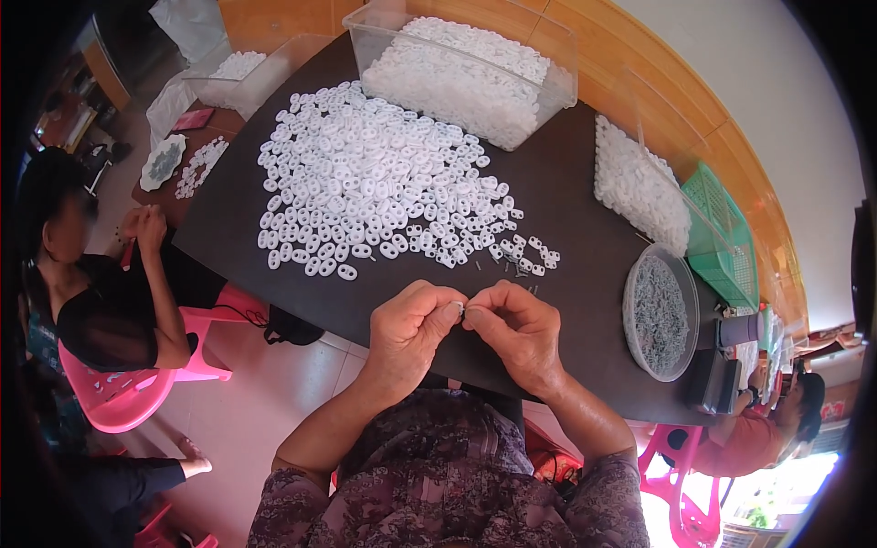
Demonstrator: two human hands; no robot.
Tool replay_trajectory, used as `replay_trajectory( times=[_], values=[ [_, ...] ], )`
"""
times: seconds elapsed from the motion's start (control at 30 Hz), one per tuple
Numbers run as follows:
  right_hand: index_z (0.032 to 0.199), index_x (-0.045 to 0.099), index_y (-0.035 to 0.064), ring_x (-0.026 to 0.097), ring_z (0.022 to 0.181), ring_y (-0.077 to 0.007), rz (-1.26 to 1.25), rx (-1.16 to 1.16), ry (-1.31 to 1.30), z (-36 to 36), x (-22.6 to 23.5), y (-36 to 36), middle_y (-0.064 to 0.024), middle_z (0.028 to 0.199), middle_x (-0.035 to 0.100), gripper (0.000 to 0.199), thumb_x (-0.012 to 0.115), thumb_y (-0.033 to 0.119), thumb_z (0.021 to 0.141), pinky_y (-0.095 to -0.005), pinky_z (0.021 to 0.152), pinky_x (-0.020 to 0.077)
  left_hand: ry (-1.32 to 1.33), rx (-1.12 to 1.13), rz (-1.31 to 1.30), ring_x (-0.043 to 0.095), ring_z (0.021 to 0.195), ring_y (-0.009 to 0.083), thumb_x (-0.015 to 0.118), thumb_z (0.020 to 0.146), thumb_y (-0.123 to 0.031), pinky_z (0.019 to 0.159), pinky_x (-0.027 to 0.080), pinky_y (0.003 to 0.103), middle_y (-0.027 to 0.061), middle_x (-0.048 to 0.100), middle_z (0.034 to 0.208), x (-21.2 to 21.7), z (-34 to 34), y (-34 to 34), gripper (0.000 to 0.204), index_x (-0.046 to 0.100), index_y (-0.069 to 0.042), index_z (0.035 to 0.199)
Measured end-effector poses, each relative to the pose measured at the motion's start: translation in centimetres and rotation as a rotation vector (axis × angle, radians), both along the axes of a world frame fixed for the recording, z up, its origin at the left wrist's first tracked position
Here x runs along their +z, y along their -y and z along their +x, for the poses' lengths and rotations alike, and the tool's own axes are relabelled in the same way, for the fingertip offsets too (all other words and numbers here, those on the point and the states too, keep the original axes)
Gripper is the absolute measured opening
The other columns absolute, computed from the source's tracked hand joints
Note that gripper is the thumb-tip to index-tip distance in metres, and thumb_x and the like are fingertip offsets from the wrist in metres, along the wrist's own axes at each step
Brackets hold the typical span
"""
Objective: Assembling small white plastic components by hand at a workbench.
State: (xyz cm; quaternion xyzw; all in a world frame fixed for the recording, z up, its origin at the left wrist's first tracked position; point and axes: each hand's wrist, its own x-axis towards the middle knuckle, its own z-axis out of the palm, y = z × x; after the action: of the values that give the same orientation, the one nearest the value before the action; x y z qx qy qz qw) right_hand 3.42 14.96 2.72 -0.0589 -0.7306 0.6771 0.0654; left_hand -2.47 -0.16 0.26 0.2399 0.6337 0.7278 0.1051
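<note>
Across the dark surface (571, 210) we see a broad pile of white plastic pieces (365, 173). Near its edge, our left hand (402, 333) and right hand (521, 333) pinch one small white piece (459, 309) between thumbs and fingertips; we cannot tell whether the right also grips a pin. We judge the piece light, stiff, smooth enough to slip, hardly fragile, best held by its rim, clear of any holes.

Smooth Plastic, Dull Metal

Your table (580, 210) looks smooth, low-sheen. On it lie smooth white plastic pieces (365, 160); at its right, a clear plastic tub (695, 310) of grey metallic bits (660, 315). Beyond it, glossy wood panelling (662, 64); before it, your matt cloth shirt (448, 484).
</note>
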Motion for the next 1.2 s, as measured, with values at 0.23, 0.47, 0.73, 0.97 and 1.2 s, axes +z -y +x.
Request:
replay_trajectory(
  times=[0.23,0.47,0.73,0.97,1.2],
  values=[
    [0.086,0.062,-0.0017,0.056,0.075,-0.0049,-0.025,-0.013,0.070,-0.2,0.6,0.4,-0.0013,0.081,0.062,0.004,0.060,0.001,0.088,-0.0196,0.068,0.0444,-0.090,0.117,-0.040,0.052,0.065,0.0091,0.062,0.089,-0.002,0.057,0.042,0.022,0.0034,0.056,0.077,-0.4,0.7,-0.6,0.007,0.065,0.001,0.094],
    [0.086,0.061,-0.0011,0.055,0.073,-0.0046,0.028,-0.001,0.073,-0.1,0.0,0.4,-0.0012,0.080,0.062,0.008,0.059,0.006,0.090,-0.0200,0.067,0.0455,0.046,0.112,0.067,0.053,0.066,0.0064,0.059,0.093,-0.008,0.057,0.044,0.019,0.0024,0.060,0.081,-1.2,1.5,-1.0,0.015,0.065,0.003,0.100],
    [0.090,0.061,-0.0022,0.056,0.077,-0.0061,0.148,0.023,0.036,-0.3,-0.2,0.1,-0.0037,0.082,0.063,0.012,0.056,0.008,0.093,-0.0214,0.069,0.0472,0.435,0.052,0.212,0.053,0.060,0.0069,0.061,0.092,-0.009,0.050,0.041,0.018,0.0063,0.064,0.078,-1.0,1.4,-0.9,0.018,0.066,0.005,0.101],
    [0.093,0.067,0.0032,0.059,0.074,-0.0175,0.593,-0.056,-0.225,-4.1,0.6,-1.9,-0.0073,0.080,0.062,0.011,0.064,0.003,0.083,-0.0294,0.068,0.0470,0.454,0.097,0.286,0.053,0.061,0.0063,0.060,0.092,-0.007,0.052,0.041,0.018,0.0075,0.065,0.080,-0.6,0.1,0.4,0.019,0.065,0.005,0.106],
    [0.090,0.070,0.0094,0.051,0.073,-0.0263,1.132,0.185,-0.613,-10.4,-1.3,-2.0,-0.0066,0.075,0.055,0.028,0.062,-0.003,0.067,-0.0377,0.062,0.0437,0.476,0.137,0.339,0.055,0.062,0.0069,0.062,0.091,-0.008,0.053,0.042,0.019,0.0084,0.065,0.080,-0.7,0.2,1.3,0.019,0.066,0.004,0.106]
  ],
)
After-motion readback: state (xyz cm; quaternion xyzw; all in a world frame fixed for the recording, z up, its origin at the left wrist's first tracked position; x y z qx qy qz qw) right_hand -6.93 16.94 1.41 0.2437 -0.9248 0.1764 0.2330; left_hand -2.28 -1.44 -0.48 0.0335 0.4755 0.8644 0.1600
